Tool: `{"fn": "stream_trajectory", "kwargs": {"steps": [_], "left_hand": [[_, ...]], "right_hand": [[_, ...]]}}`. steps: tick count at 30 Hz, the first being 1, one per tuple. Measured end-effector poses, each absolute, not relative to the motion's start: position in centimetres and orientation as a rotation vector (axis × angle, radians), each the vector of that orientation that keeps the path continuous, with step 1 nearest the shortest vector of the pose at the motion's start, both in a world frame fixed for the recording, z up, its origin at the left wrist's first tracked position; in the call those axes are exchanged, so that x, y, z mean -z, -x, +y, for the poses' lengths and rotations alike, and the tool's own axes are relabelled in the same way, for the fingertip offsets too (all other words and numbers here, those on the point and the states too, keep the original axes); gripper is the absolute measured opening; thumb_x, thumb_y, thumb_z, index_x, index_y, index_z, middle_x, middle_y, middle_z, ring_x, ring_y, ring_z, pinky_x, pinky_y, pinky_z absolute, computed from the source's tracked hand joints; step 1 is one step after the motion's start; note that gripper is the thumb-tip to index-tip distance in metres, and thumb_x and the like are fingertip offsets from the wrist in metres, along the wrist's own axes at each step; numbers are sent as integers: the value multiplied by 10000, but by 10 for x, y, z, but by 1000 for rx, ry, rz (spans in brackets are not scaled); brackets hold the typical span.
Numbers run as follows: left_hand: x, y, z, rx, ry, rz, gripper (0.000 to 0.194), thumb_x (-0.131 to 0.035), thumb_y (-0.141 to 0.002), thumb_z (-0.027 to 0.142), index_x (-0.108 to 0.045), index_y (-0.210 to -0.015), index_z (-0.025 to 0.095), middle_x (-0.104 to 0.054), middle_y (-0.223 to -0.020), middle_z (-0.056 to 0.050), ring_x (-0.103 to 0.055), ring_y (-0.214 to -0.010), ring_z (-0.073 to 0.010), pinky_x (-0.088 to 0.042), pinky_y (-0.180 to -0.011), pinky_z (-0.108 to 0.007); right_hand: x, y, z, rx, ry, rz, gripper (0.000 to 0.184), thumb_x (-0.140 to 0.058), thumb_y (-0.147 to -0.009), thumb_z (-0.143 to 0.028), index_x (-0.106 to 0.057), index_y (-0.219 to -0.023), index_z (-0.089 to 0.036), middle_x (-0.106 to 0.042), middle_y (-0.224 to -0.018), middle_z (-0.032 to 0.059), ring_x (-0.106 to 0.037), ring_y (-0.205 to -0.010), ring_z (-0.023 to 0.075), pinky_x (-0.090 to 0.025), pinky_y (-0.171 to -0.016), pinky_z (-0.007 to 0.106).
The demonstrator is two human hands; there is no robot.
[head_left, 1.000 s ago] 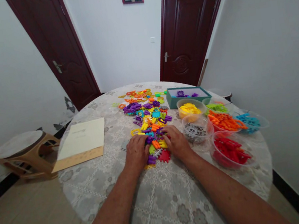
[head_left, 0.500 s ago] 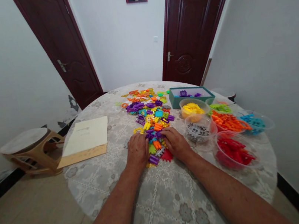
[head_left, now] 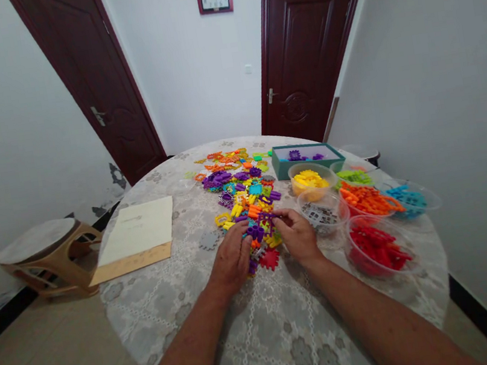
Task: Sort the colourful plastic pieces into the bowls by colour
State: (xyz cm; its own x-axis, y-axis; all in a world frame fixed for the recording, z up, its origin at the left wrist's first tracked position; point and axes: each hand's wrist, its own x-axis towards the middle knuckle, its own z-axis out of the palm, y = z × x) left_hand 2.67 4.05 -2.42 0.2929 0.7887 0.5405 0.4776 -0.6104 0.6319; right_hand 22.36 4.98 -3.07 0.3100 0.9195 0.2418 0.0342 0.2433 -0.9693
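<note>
In the head view my left hand (head_left: 232,256) is at the near left side of a heap of coloured plastic building pieces. Its thumb and fingers close on a purple tube-shaped piece (head_left: 255,232). Opposite it, my right hand (head_left: 297,234) pinches a thin purple openwork piece (head_left: 268,218) between thumb and fingers. Just below the hands lie a red gear-shaped piece (head_left: 269,259) and a few yellow pieces (head_left: 274,241). A grey gear-shaped piece (head_left: 209,240) lies flat left of my left hand. Farther back, the heap holds more purple pieces (head_left: 217,179).
Clear tubs on the right hold yellow (head_left: 310,179), grey (head_left: 320,215), green (head_left: 355,177), orange (head_left: 369,198), blue (head_left: 406,201) and red pieces (head_left: 379,246). Behind them stands a teal box (head_left: 282,170) with purple pieces. Papers (head_left: 142,225) lie left; a stool (head_left: 49,260) stands beside the table.
My left hand has turned, showing its thumb side, and sits slightly lower. My right hand has lifted a purple openwork piece. The grey gear-shaped piece now shows. The view has tilted slightly.
</note>
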Motion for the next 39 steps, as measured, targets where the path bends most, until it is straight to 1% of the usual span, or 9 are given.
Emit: {"fn": "stream_trajectory", "kwargs": {"steps": [4, 10, 13, 22, 26, 29, 32, 34, 39], "left_hand": [[19, -29, 40, -1190, -2124, 1180, 255, -496, -1027, 323, -672, -1181, 221, -716, -1289, -111, -663, -1217, -243, -500, -1098, -447], [12, -28, 38, -1176, -1835, 1255, 217, -622, -952, 387, -694, -1078, 226, -760, -969, -41, -716, -841, -197, -569, -818, -342], [16, -28, 40, -1197, -1676, 1192, 264, -667, -927, 425, -675, -1090, 217, -739, -892, -14, -699, -755, -171, -565, -732, -302], [14, -32, 40, -1339, -1529, 1130, 332, -698, -909, 461, -682, -1119, 204, -770, -1028, -57, -747, -910, -203, -605, -850, -349], [12, -29, 40, -1411, -1542, 1175, 351, -688, -917, 479, -683, -1159, 224, -773, -1100, -57, -749, -973, -208, -595, -908, -360], [13, -27, 40, -1406, -1597, 1227, 341, -664, -937, 483, -688, -1173, 238, -765, -1164, -60, -741, -1017, -215, -579, -948, -375], [12, -26, 40, -1362, -1683, 1250, 301, -642, -953, 461, -696, -1155, 244, -766, -1132, -63, -736, -974, -221, -583, -924, -390], [13, -27, 40, -1360, -1804, 1210, 244, -618, -969, 416, -702, -1131, 254, -760, -1123, -67, -726, -1010, -232, -573, -954, -411], [21, -29, 42, -1433, -2106, 1126, 166, -565, -991, 324, -703, -1053, 255, -740, -1125, -76, -691, -1095, -243, -541, -1030, -444]], "right_hand": [[35, -208, 40, -1089, 1042, -975, 303, -786, -775, -394, -722, -987, -187, -754, -899, 34, -681, -786, 185, -554, -751, 312], [28, -204, 35, -1180, 1021, -917, 305, -806, -759, -416, -708, -941, -192, -727, -839, 11, -665, -735, 161, -549, -709, 285], [24, -205, 33, -1207, 1014, -950, 328, -803, -771, -435, -683, -958, -194, -721, -841, 13, -679, -738, 166, -569, -701, 293], [25, -203, 29, -1116, 1109, -992, 323, -721, -838, -449, -605, -1012, -204, -680, -784, -11, -687, -625, 171, -604, -580, 308], [22, -197, 23, -1181, 1100, -1105, 359, -682, -874, -402, -623, -1166, -202, -659, -776, -21, -672, -594, 164, -587, -550, 296], [21, -192, 19, -1189, 1039, -1143, 384, -664, -888, -387, -642, -1227, -209, -657, -830, -12, -657, -606, 147, -571, -556, 279], [22, -191, 17, -1229, 1008, -1172, 392, -627, -909, -397, -637, -1255, -214, -659, -754, -14, -637, -562, 150, -525, -518, 260], [22, -192, 17, -1284, 980, -1162, 422, -598, -905, -390, -617, -1288, -216, -660, -703, -18, -627, -529, 158, -515, -501, 263], [20, -193, 15, -1410, 894, -1094, 510, -608, -838, -397, -588, -1316, -220, -692, -901, 27, -676, -629, 177, -591, -551, 322]]}}
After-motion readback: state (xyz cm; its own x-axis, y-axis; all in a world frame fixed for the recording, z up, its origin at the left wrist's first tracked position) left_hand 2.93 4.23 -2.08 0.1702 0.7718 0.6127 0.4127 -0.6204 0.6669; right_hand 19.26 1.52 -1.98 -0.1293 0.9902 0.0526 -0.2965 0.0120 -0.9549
